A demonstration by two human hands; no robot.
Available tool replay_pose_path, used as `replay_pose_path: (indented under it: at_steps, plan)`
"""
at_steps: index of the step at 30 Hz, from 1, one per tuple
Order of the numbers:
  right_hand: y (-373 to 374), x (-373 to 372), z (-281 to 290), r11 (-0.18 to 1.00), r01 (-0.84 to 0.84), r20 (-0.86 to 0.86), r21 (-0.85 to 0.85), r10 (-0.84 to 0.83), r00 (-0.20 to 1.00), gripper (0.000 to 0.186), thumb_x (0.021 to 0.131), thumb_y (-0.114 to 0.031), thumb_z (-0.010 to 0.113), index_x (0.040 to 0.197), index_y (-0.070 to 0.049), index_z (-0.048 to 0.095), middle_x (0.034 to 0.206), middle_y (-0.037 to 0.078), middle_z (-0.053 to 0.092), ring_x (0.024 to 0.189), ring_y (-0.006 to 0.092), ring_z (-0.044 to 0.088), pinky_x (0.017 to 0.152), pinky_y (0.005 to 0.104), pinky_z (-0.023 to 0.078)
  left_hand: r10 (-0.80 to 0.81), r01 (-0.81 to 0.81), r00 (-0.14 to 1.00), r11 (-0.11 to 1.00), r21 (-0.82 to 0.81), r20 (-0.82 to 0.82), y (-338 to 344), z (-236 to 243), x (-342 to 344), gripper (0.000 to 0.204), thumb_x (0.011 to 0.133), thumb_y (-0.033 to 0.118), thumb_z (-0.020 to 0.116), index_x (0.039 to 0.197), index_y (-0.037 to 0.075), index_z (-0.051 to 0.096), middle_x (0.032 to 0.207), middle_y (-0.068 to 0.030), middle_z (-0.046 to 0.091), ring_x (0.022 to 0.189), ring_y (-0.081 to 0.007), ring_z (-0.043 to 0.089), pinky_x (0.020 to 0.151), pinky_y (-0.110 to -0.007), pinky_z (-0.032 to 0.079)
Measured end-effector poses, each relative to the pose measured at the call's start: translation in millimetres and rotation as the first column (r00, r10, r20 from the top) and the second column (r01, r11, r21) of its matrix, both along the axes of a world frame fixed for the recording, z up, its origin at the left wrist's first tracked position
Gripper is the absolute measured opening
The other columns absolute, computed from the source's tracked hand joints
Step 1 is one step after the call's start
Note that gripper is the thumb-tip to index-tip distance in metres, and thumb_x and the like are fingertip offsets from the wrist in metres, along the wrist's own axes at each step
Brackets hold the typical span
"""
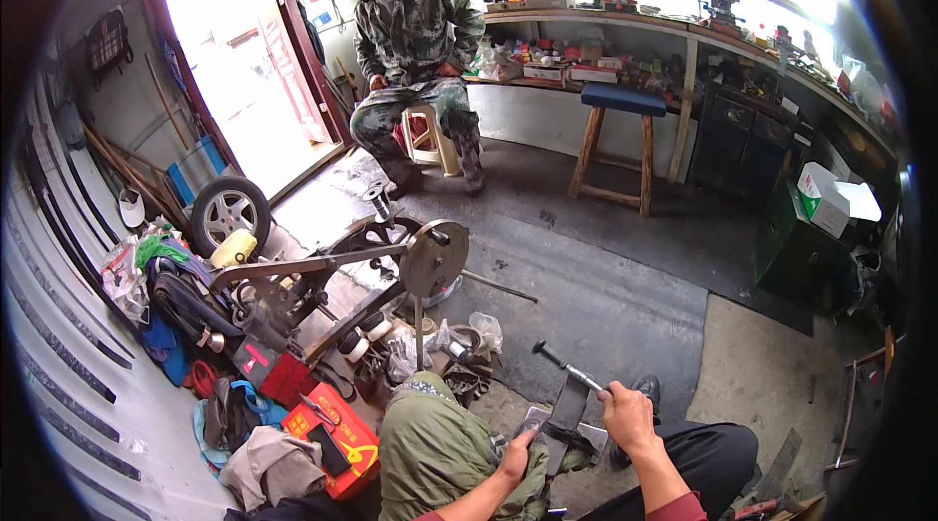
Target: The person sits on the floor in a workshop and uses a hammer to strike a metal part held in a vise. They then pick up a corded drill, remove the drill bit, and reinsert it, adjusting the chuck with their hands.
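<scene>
My right hand [628,415] is closed round the handle of a small hammer [578,377] with a black head and silver shaft. The hammer is raised and slanted over a dark metal block [568,406], which looks like a small anvil and stands between my knees. My left hand [514,457] is beside the block, fingers bent and pressed together at the edge of an olive-green cloth [427,438]. What those fingers pinch is too small to tell. A pale flat piece [534,416] lies close to the block.
Ahead left stands a hand-cranked machine [433,257] with a round metal wheel. A red box [332,438] bears a phone [329,450]. Beyond, a person in camouflage [415,42] sits on a plastic stool [430,138]. A blue-topped stool [623,99] is near the workbench [586,17]; a tyre [231,216] leans left.
</scene>
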State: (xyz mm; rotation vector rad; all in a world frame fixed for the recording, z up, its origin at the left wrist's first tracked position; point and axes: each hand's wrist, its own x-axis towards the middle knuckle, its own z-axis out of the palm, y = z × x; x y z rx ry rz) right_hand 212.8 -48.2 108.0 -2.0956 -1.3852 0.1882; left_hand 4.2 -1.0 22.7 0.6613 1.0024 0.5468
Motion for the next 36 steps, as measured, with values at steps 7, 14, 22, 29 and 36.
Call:
replay_pose_path:
  at_steps: [7, 14, 22, 29, 36]
  plan:
    - [-19, -14, -2, 0.910, -0.340, -0.145, -0.238, 0.313, 0.939, 0.021, 0.096, -0.024, 0.065, 0.087, -0.005, 0.067, 0.073, 0.026, 0.067, 0.076, 0.0486, 0.067, 0.070, 0.0580, 0.052, 0.060, -0.061, 0.998, 0.995, -0.076, -0.020, -2, 4, 2, 0.041, 0.107, 0.020, 0.039, 0.128, -0.003, 0.065, 0.121, -0.0064, 0.069, 0.107, -0.0148, 0.063, 0.098, -0.029, 0.047]
    - [0, 2, -3, 0.998, -0.018, -0.081, -0.067, 0.013, 0.997, 0.019, 0.097, -0.022, 0.064, 0.091, -0.004, 0.064, 0.075, 0.026, 0.067, 0.076, 0.0488, 0.066, 0.066, 0.0571, 0.051, -0.056, 0.090, 0.985, 0.974, -0.208, 0.166, 5, -16, -9, 0.041, 0.107, 0.022, 0.038, 0.125, -0.001, 0.066, 0.115, -0.0081, 0.071, 0.100, -0.0166, 0.066, 0.093, -0.030, 0.051]
    - [-11, -3, -4, 0.972, -0.194, -0.091, -0.134, 0.182, 0.979, 0.017, 0.095, -0.023, 0.066, 0.091, -0.007, 0.072, 0.076, 0.025, 0.068, 0.078, 0.0460, 0.068, 0.069, 0.0549, 0.053, 0.082, -0.090, 0.994, 0.991, 0.102, 0.075, 1, -55, 1, 0.043, 0.106, 0.031, 0.039, 0.120, 0.002, 0.067, 0.100, -0.0112, 0.073, 0.080, -0.0239, 0.071, 0.073, -0.038, 0.059]
    - [-17, -8, -1, 0.969, -0.171, -0.195, -0.176, 0.136, 0.971, 0.020, 0.095, -0.024, 0.067, 0.093, -0.004, 0.065, 0.078, 0.028, 0.067, 0.080, 0.0501, 0.066, 0.072, 0.0569, 0.052, -0.060, 0.093, 0.974, 0.985, -0.148, 0.217, 6, -38, -10, 0.042, 0.106, 0.029, 0.037, 0.120, 0.002, 0.066, 0.102, -0.0111, 0.073, 0.084, -0.0236, 0.071, 0.076, -0.036, 0.059]
    - [-6, 4, 0, 0.996, -0.060, -0.120, -0.065, 0.052, 0.991, 0.021, 0.095, -0.024, 0.068, 0.089, -0.004, 0.066, 0.077, 0.025, 0.067, 0.080, 0.0476, 0.066, 0.068, 0.0554, 0.052, -0.008, 0.009, 0.997, 1.000, -0.024, 0.077, 3, -41, -4, 0.043, 0.106, 0.028, 0.037, 0.123, 0.001, 0.066, 0.107, -0.0104, 0.072, 0.090, -0.0218, 0.070, 0.082, -0.035, 0.057]
